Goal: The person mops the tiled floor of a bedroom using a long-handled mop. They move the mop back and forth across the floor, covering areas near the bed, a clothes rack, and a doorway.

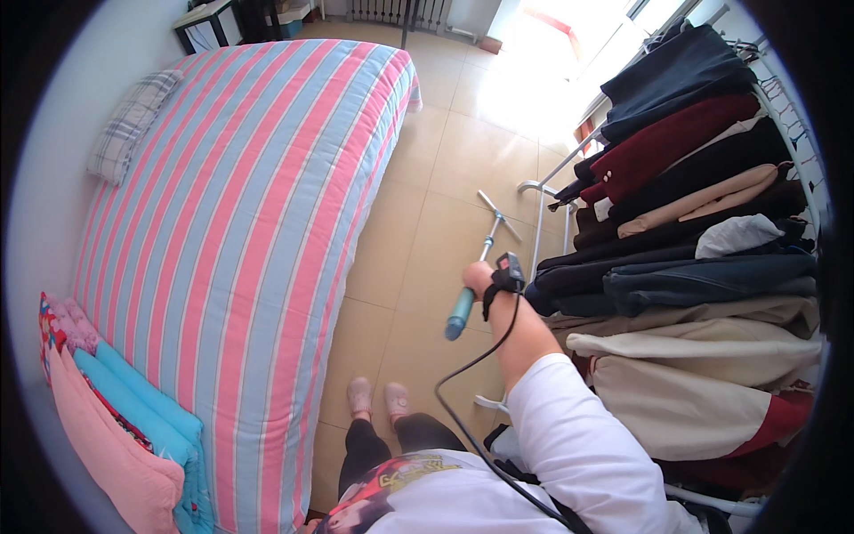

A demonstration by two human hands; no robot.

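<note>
The right hand (pixel 478 278) is curled tightly around the mop (pixel 461 311), right of the frame's centre. Its crossbar (pixel 500 217) could catch the clothes rack (pixel 535 187), being so near, and the loose black cord (pixel 442 381) might snag the handle's end. Hanging clothes (pixel 694 294) crowd the right; the striped bed (pixel 267 178) blocks the left. The left hand's state cannot be told; it is out of sight.

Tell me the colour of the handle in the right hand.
The handle is a muted blue-green, showing in the head view.
</note>
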